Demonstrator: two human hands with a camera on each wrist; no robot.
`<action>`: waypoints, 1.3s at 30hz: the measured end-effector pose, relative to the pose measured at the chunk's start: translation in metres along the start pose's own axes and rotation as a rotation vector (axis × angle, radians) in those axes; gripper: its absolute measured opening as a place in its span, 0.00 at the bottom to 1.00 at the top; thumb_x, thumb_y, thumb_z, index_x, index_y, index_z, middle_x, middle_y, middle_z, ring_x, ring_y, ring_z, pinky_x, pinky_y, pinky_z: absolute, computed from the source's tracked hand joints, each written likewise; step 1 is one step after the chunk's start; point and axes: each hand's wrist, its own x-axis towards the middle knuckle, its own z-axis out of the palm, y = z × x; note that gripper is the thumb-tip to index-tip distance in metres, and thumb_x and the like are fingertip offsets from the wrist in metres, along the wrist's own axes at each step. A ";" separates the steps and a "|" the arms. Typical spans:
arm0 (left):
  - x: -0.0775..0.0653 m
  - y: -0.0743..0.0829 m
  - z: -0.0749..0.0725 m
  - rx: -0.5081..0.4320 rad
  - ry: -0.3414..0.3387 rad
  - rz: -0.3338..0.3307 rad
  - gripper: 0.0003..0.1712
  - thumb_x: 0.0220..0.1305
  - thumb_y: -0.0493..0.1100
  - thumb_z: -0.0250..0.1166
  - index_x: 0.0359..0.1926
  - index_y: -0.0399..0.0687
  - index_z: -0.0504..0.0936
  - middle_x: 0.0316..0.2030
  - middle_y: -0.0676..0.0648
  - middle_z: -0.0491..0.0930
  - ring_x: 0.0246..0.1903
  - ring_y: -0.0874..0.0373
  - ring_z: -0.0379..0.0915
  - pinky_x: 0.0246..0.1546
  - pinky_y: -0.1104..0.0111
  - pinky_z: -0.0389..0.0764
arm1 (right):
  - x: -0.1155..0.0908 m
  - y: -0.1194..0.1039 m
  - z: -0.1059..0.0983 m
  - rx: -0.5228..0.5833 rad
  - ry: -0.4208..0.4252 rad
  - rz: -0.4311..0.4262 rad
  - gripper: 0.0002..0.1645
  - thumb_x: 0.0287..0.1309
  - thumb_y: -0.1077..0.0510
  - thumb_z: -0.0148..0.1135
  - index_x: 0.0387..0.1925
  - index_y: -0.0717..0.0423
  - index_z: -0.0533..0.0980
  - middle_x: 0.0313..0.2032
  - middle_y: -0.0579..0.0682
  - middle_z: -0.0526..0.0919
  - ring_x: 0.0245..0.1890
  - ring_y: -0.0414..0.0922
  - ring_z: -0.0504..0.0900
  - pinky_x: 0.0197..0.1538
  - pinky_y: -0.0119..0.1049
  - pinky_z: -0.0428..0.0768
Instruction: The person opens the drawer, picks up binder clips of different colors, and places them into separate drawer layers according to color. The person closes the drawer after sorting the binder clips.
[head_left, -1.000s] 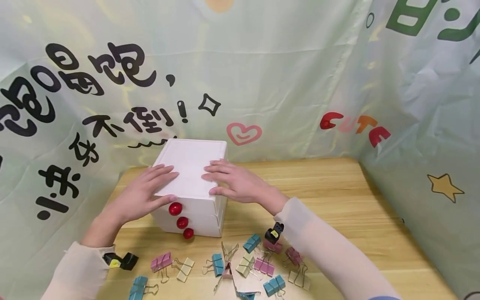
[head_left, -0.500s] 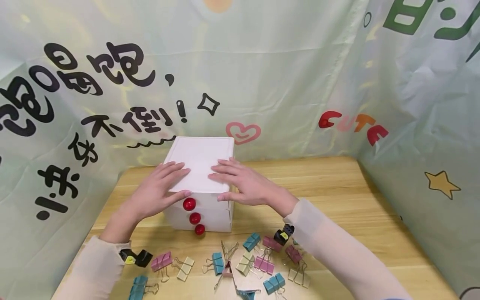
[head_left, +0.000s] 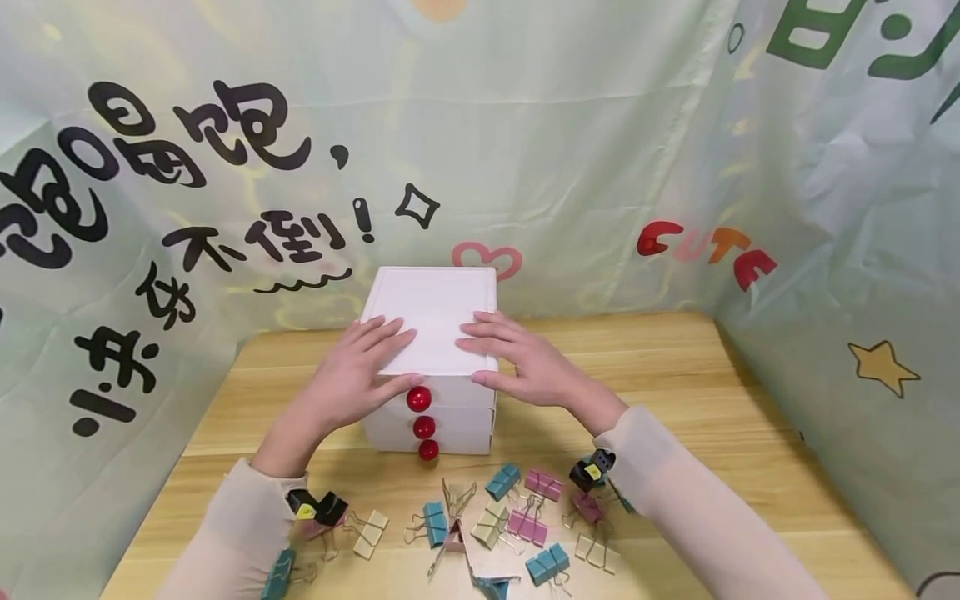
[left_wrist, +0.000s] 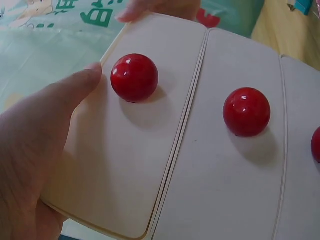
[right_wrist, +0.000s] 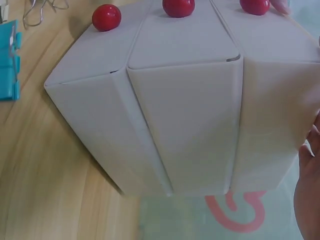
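A white box with three stacked drawers [head_left: 459,432] stands toward the back of the table, left of its middle. Each drawer front carries a round red knob [left_wrist: 246,112], the three in a column. My left hand [head_left: 348,375] rests on the box's left side, fingers laid over the top and thumb at the upper front edge beside the top knob [left_wrist: 134,77]. Mirroring it, my right hand [head_left: 536,367] lies over the right top edge with straight fingers. The right wrist view shows the box's plain side [right_wrist: 190,130] and part of this hand at the right border.
Several binder clips lie in front of the box, among them a teal clip [head_left: 548,565], a pink clip [head_left: 527,528] and a cream clip [head_left: 371,534]. A printed cloth [head_left: 570,183] hangs behind the wooden table [head_left: 660,367] and along its sides.
Both hands have moved to the right together with the drawer box, which now stands further right and slightly further back. The clips lie where they were.
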 end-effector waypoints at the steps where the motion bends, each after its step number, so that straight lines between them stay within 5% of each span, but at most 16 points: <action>1: 0.002 0.001 0.001 0.000 -0.002 0.000 0.41 0.64 0.66 0.60 0.69 0.48 0.70 0.70 0.42 0.63 0.71 0.42 0.51 0.71 0.48 0.45 | -0.001 0.001 -0.001 0.004 0.010 -0.001 0.37 0.67 0.30 0.45 0.65 0.48 0.73 0.67 0.46 0.70 0.72 0.46 0.56 0.73 0.47 0.54; 13: 0.008 -0.002 0.006 -0.121 -0.012 0.102 0.36 0.67 0.64 0.58 0.68 0.48 0.72 0.69 0.45 0.65 0.70 0.48 0.55 0.72 0.53 0.46 | -0.019 0.012 -0.010 0.023 0.033 0.035 0.32 0.67 0.35 0.52 0.65 0.47 0.74 0.67 0.45 0.70 0.73 0.47 0.55 0.71 0.51 0.57; 20: 0.013 -0.008 0.007 -0.220 0.079 0.209 0.30 0.67 0.59 0.61 0.62 0.47 0.77 0.65 0.47 0.70 0.68 0.50 0.59 0.67 0.52 0.61 | -0.036 0.021 -0.022 0.017 0.066 0.033 0.31 0.68 0.37 0.52 0.63 0.49 0.75 0.66 0.48 0.71 0.72 0.50 0.58 0.69 0.54 0.60; 25: 0.020 -0.007 0.011 -0.247 0.122 0.238 0.28 0.68 0.58 0.60 0.62 0.48 0.78 0.65 0.49 0.71 0.68 0.52 0.59 0.67 0.53 0.61 | -0.043 0.024 -0.030 0.010 0.058 0.039 0.28 0.68 0.42 0.56 0.64 0.48 0.74 0.67 0.49 0.70 0.72 0.51 0.58 0.69 0.54 0.60; 39: 0.036 0.001 0.024 -0.252 0.055 0.196 0.28 0.66 0.57 0.62 0.63 0.51 0.77 0.68 0.50 0.67 0.70 0.54 0.55 0.68 0.53 0.60 | -0.049 0.027 -0.051 -0.055 0.026 0.080 0.28 0.66 0.43 0.59 0.63 0.49 0.74 0.67 0.49 0.70 0.72 0.51 0.57 0.68 0.58 0.60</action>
